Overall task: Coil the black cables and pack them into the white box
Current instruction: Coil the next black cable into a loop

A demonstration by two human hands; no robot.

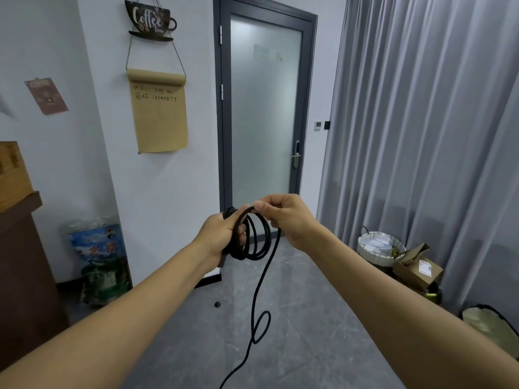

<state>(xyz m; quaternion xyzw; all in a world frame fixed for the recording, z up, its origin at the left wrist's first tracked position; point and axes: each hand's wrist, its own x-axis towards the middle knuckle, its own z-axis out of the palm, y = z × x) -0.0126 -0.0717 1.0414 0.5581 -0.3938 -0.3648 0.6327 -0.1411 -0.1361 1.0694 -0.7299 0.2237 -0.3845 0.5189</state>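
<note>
A black cable point(259, 290) is partly wound into several loops, held up in front of me at chest height. My left hand point(222, 234) grips the bundle of loops on its left side. My right hand point(283, 217) pinches the top of the newest loop between thumb and fingers, right beside the left hand. The free end of the cable hangs down from the right hand, makes one small twist near the floor and runs out of the bottom of the frame. No white box is in view.
A frosted glass door point(265, 113) stands straight ahead, grey curtains point(421, 136) to its right. A white woven basket point(380, 248) and cardboard boxes point(418, 268) sit on the floor at right. A wooden counter point(19, 248) and a printed bag point(101, 262) are at left.
</note>
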